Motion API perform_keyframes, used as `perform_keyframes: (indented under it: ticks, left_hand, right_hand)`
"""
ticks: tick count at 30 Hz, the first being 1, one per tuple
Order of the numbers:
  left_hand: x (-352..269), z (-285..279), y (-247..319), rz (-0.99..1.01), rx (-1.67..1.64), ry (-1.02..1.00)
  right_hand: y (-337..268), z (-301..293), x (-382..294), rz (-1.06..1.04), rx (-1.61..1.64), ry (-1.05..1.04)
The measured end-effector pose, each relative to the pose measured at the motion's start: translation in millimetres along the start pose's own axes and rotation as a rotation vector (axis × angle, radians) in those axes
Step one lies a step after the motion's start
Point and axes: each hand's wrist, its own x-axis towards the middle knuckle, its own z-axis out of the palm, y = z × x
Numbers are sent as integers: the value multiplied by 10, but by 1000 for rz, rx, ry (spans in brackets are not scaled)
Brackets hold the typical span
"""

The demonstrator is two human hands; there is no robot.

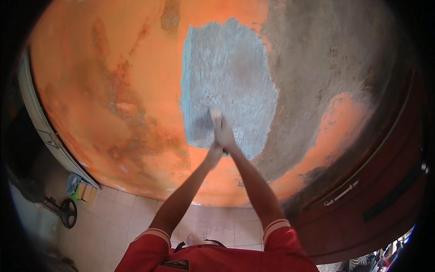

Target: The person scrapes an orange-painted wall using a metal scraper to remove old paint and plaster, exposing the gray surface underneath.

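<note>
A wall of flaking orange paint (159, 68) stands in front of me, with a rough pale blue-grey coated patch (234, 74) in its middle. Both my hands grip one handled tool (215, 114), likely a paintbrush, though blur hides its exact shape. Its pale head is at the lower part of the patch. My right hand (226, 136) is wrapped around the handle nearer that head. Lower down, my left hand (214, 154) closes on the handle's rear end. A dark shadow falls on the patch left of the tool.
Bare grey plaster (302, 68) adjoins the patch on the right. Farther right is a dark red door (360, 214) with a bolt (341, 193). Pale floor tiles (115, 210) run below. At lower left are a black wheel (68, 213), a small box (87, 193) and a light metal frame (44, 125).
</note>
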Motion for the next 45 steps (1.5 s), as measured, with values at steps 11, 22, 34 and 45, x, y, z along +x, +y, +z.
perform_keyframes:
  ticks: [11,22,34,45]
  left_hand:
    - [949,329,2637,132,68,21]
    - [1010,257,2850,59,-64,-184]
    - [935,287,2973,-14,15,-179]
    - [960,176,2849,-25,-29,-188]
  right_hand:
    - [-2132,-736,1392,-188,-55,187]
    - [-2248,-713,1703,-52,-103,197]
    - [-2343,-771,1655,-73,-476,92]
    - [-2186,-686,1741,29,-213,88]
